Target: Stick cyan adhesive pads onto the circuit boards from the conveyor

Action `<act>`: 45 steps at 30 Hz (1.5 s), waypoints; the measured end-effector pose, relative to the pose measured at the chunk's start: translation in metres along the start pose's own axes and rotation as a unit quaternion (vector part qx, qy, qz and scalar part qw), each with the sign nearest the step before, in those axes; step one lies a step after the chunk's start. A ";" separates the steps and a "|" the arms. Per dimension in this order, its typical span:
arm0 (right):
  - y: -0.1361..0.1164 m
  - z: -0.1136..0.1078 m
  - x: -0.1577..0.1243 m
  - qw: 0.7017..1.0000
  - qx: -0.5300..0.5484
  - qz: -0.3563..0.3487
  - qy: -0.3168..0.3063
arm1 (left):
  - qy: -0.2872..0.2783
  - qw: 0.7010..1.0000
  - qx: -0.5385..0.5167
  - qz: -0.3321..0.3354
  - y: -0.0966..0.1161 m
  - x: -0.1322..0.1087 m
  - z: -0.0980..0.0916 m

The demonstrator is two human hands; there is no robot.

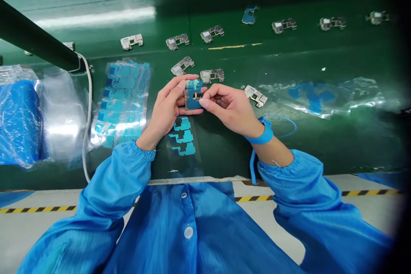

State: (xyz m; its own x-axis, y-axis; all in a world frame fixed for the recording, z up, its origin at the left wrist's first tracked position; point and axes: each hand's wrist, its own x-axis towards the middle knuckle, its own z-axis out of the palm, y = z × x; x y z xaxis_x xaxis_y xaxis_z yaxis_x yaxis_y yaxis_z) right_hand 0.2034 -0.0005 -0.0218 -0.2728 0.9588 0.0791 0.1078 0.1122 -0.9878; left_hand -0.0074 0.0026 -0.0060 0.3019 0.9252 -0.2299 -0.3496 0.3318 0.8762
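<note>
My left hand [170, 102] is closed around the edges of a small circuit board [193, 100], held up over the bench with its dark blue face towards me. A light blue film piece [192, 84] lies across the board's upper end. At the board's right edge, by the cutout, the thumb and index finger of my right hand [224, 105] are pinched together; whether film is between them I cannot see. A blue wrist strap [261, 135] circles my right wrist. Below the board lies a clear sheet with blue adhesive film cutouts [184, 137].
Several metal-shielded boards [212, 75] lie on the green bench and in a row farther back. Film sheets [122, 98] and a plastic-wrapped blue bundle [19, 122] are at left, near a white cable [88, 115]. A clear plastic bag [334, 98] lies at right.
</note>
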 end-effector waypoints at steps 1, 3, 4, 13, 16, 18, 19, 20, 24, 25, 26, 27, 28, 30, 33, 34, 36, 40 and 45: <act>0.001 0.000 0.000 1.000 -0.001 0.001 -0.001 | -0.001 1.000 0.000 0.002 0.000 0.000 0.000; 0.002 0.000 -0.001 1.000 -0.004 0.003 0.002 | 0.000 1.000 0.006 0.001 0.000 0.000 0.001; 0.002 0.000 -0.001 1.000 -0.007 0.002 0.004 | 0.001 1.000 0.010 -0.002 0.000 0.000 0.001; 0.002 0.002 -0.001 1.000 -0.001 -0.025 0.015 | 0.004 1.000 0.028 -0.009 0.001 -0.002 0.001; 0.002 0.003 -0.002 1.000 0.001 -0.021 0.020 | -0.002 1.000 0.028 -0.005 0.001 -0.001 0.001; 0.002 0.003 -0.002 1.000 0.000 -0.019 0.022 | -0.010 1.000 0.025 -0.003 0.002 -0.001 0.001; 0.003 0.003 -0.002 1.000 -0.001 -0.019 0.023 | -0.016 1.000 0.022 -0.003 0.003 -0.001 0.002; 0.003 0.003 -0.002 1.000 -0.002 -0.019 0.022 | -0.021 1.000 0.019 -0.002 0.003 -0.002 0.002; 0.004 0.002 -0.002 1.000 0.002 -0.018 0.020 | -0.029 1.000 -0.001 0.000 0.006 -0.003 0.005; 0.004 0.003 -0.002 1.000 0.003 -0.019 0.021 | -0.029 1.000 -0.004 -0.002 0.007 -0.004 0.005; 0.004 0.003 -0.002 1.000 0.004 -0.020 0.022 | -0.030 1.000 -0.005 -0.004 0.007 -0.004 0.005; 0.005 0.003 -0.002 0.999 0.004 -0.021 0.023 | -0.030 1.000 -0.004 -0.006 0.007 -0.004 0.006; 0.005 0.003 -0.002 0.999 0.003 -0.022 0.025 | -0.030 1.000 -0.001 -0.007 0.007 -0.004 0.006; 0.005 0.003 -0.002 0.999 -0.001 -0.023 0.029 | -0.030 1.000 0.006 -0.008 0.007 -0.004 0.005; 0.005 0.004 -0.002 0.999 -0.003 -0.023 0.029 | -0.026 0.999 0.017 -0.008 0.006 -0.004 0.005; 0.005 0.004 -0.002 0.999 -0.004 -0.025 0.029 | -0.026 0.999 0.021 -0.009 0.006 -0.003 0.005; 0.004 0.005 -0.002 0.999 -0.002 -0.032 0.027 | -0.026 0.999 0.026 -0.010 0.006 -0.003 0.004; 0.004 0.004 -0.002 0.999 0.001 -0.034 0.023 | -0.031 0.999 0.020 -0.001 0.005 -0.003 0.003; 0.002 0.001 -0.001 1.000 0.003 -0.013 0.024 | -0.025 0.999 0.026 0.002 0.000 0.001 0.000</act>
State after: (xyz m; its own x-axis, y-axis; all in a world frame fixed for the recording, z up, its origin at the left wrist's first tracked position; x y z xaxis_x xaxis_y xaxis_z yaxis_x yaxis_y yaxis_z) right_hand 0.2025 -0.0016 -0.0243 -0.2295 0.9669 0.1115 0.0963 0.1366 -0.9859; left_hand -0.0075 0.0033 -0.0063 0.3447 0.9156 -0.2071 -0.3044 0.3177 0.8980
